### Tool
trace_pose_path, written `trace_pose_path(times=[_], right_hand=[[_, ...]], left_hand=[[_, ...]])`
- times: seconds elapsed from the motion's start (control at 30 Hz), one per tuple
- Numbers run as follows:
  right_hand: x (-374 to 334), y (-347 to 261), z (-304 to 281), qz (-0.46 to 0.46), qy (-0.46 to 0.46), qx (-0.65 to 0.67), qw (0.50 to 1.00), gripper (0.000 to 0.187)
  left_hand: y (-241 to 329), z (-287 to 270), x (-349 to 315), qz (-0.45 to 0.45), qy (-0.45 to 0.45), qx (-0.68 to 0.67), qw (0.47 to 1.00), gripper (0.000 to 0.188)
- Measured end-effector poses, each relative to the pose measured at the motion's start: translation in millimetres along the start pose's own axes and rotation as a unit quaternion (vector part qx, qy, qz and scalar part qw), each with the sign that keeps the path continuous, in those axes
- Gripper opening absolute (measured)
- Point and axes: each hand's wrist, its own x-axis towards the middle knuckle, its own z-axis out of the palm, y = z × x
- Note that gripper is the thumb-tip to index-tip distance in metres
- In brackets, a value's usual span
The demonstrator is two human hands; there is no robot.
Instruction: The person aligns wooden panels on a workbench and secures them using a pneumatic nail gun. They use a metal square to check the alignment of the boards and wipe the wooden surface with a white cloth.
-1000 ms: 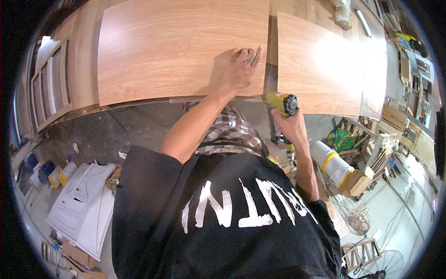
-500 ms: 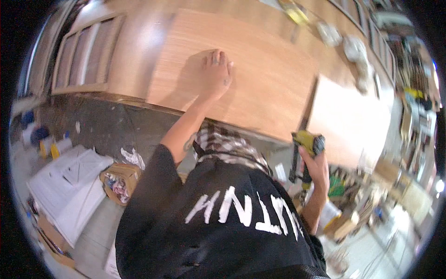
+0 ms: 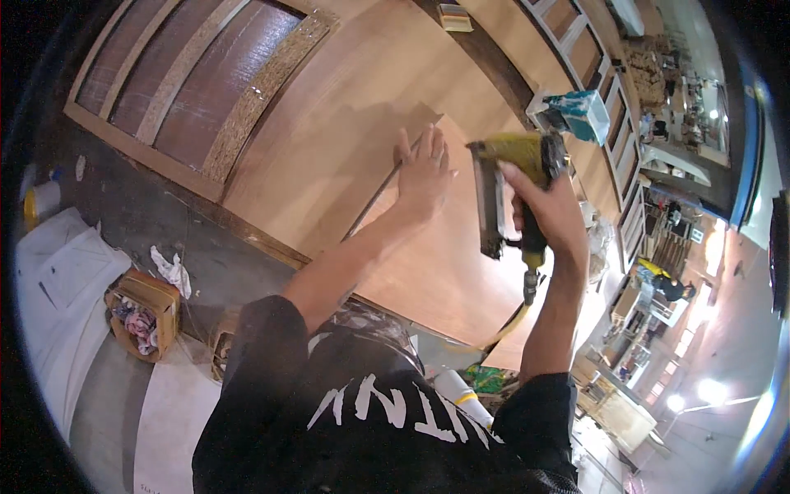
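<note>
My left hand point(image 3: 425, 177) lies on a thin wooden sheet point(image 3: 411, 263) near its left edge, fingers spread and holding nothing. That sheet rests on a larger wood panel point(image 3: 321, 123) spread over the work surface. In my right hand point(image 3: 555, 214) is a yellow and black pneumatic nail gun point(image 3: 512, 148), gripped by its handle and raised above the sheet, to the right of my left hand. A yellow air hose point(image 3: 504, 331) joins the fitting below the handle. Motion blurs the gun slightly.
A wooden frame with slats point(image 3: 226, 136) lies at the far left. Beyond the gun stands a teal container point(image 3: 586, 115), with a small stack of pads point(image 3: 455, 18) at the far edge. A cardboard box of rags point(image 3: 141, 317) sits on the floor at left.
My right hand has lifted the nail gun from low at the right to above the sheet. My left hand stays on the sheet, now at its edge with fingers spread. The view has turned.
</note>
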Motion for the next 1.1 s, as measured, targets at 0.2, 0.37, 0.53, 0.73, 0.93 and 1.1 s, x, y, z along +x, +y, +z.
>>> trace_pose_path(times=[0.2, 0.37, 0.53, 0.73, 0.93, 1.1], right_hand=[[98, -4, 25, 0.03, -0.007, -0.043, 0.999, 0.03], [117, 15, 36, 0.035, 0.017, -0.03, 0.999, 0.028], [111, 16, 39, 0.066, 0.012, 0.016, 0.998, 0.029], [112, 15, 38, 0.066, 0.008, -0.007, 0.998, 0.029], [120, 25, 34, 0.035, -0.006, -0.023, 0.999, 0.026], [119, 21, 35, 0.027, -0.014, -0.042, 0.999, 0.026]], left_hand=[[4, -16, 14, -0.017, -0.092, -0.001, 0.996, 0.054], [-10, 14, 40, -0.121, 0.02, -0.11, 0.986, 0.045], [-29, -2, 42, -0.182, 0.032, -0.222, 0.957, 0.033], [-34, 4, 43, -0.149, 0.037, -0.291, 0.944, 0.023], [-38, 7, 44, -0.123, 0.039, -0.307, 0.943, 0.015], [-38, 8, 43, -0.123, 0.064, -0.313, 0.939, 0.009]])
